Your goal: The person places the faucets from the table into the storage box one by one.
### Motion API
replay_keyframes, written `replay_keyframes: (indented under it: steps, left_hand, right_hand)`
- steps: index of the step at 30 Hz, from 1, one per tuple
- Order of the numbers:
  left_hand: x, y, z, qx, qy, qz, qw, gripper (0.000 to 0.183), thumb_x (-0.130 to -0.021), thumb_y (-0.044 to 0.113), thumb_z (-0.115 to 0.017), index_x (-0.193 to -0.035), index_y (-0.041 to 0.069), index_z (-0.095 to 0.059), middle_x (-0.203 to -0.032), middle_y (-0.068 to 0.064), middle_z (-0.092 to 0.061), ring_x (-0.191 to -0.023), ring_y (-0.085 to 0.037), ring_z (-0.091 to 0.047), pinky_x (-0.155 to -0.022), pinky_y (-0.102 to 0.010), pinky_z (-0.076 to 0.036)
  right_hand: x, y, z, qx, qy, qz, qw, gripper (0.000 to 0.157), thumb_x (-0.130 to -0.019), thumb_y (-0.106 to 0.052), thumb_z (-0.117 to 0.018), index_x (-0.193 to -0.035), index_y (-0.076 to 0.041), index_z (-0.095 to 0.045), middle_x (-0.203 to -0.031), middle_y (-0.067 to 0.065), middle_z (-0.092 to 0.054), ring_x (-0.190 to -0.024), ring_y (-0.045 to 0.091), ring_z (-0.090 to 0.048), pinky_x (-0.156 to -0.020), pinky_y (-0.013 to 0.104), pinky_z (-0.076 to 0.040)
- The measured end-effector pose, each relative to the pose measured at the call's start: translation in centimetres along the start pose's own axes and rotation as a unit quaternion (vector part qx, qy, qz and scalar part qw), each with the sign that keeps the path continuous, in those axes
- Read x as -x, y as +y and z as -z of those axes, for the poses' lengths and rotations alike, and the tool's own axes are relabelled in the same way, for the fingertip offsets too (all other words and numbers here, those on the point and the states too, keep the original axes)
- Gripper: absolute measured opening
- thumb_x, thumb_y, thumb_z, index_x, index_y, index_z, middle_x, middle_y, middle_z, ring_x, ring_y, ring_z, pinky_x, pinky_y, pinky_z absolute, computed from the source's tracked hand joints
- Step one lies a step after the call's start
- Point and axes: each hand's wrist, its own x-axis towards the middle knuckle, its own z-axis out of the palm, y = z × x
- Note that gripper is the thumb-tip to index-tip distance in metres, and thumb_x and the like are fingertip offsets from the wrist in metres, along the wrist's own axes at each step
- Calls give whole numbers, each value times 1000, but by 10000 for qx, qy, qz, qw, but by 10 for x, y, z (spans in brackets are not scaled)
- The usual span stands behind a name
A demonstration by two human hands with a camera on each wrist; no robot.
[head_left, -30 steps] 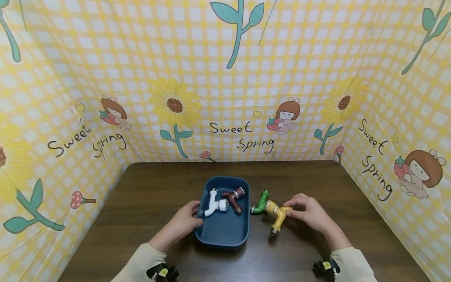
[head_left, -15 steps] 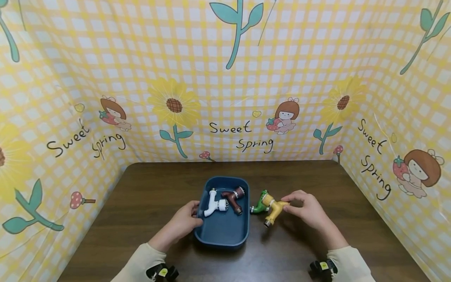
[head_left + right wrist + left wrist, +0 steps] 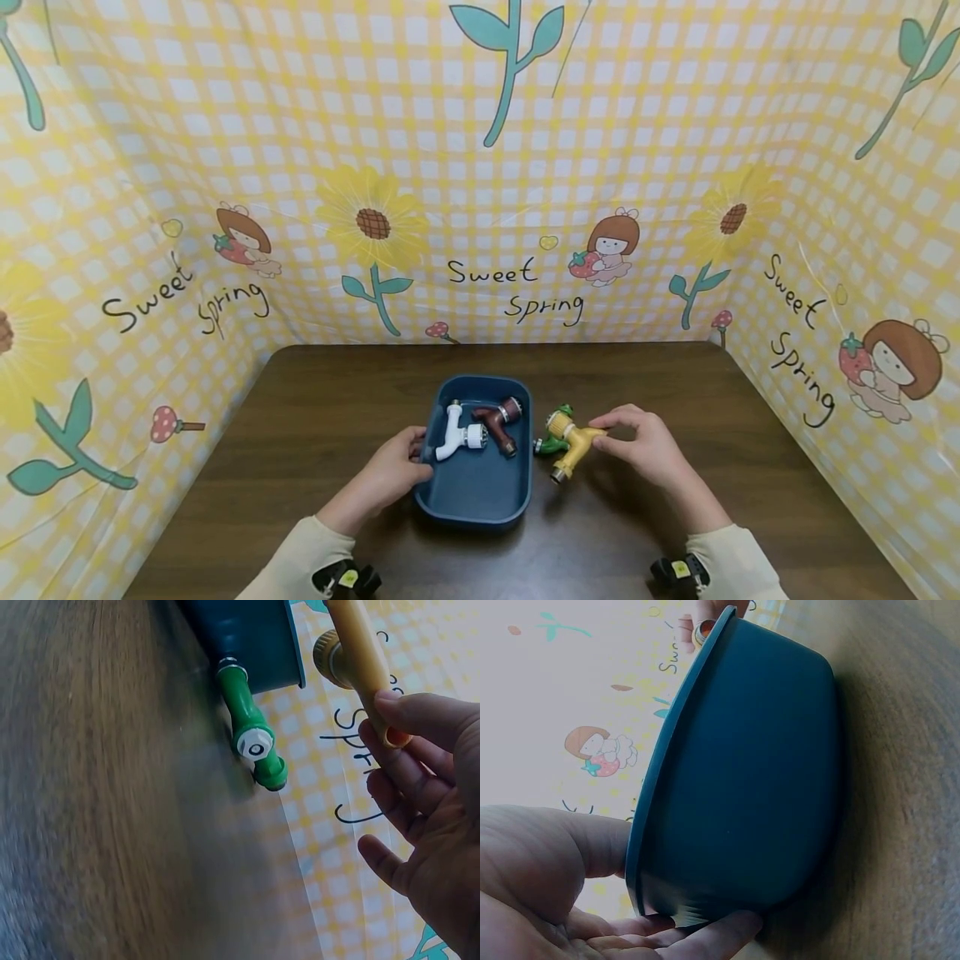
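Note:
My left hand (image 3: pixel 392 472) grips the left side of a blue plastic tray (image 3: pixel 472 510), its thumb at the rim and fingers against the outer wall (image 3: pixel 742 765) in the left wrist view. In the tray lie a white faucet (image 3: pixel 452 435) and a dark brown faucet (image 3: pixel 498 423). Pinched by its spout end between thumb and fingers of my right hand (image 3: pixel 643 443) is a yellow faucet (image 3: pixel 576 443), held above the table. Behind and below it, a green faucet (image 3: pixel 244 705) lies on the table beside the tray, partly hidden in the head view.
The dark wooden table (image 3: pixel 337 383) ends at a yellow checked cloth (image 3: pixel 480 192) that hangs round the back and both sides. The tray's right wall (image 3: pixel 255 645) stands close to the green faucet.
My right hand has carried the yellow faucet left and slightly away from me, so that it now overlaps the green one in the head view. My left hand and the tray have stayed put.

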Motion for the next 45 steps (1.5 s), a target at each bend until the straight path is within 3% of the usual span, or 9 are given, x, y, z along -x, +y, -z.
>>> replay_keyframes:
  steps: [15, 45]
  left_hand:
    - [0, 0, -1, 10, 5, -28, 10000, 62, -88, -2, -67, -146, -4, -44, -136, -21, -61, -116, -31, -63, -94, -50, -57]
    - [2, 2, 2, 48, -54, 56, 10000, 63, -89, 1, -67, -147, -2, -43, -137, -22, -60, -115, -31, -62, -94, -51, -56]
  right_hand:
    - [-4, -17, -9, -133, 24, -75, 9999, 21, -84, -21, -84, -104, -20, -80, -103, -2, -71, -105, 26, -64, -101, 56, -44]
    - [-26, -46, -24, -178, -237, -8, 9996, 20, -85, -26, -84, -104, -23, -80, -102, -6, -70, -105, 18, -63, -100, 53, -46]
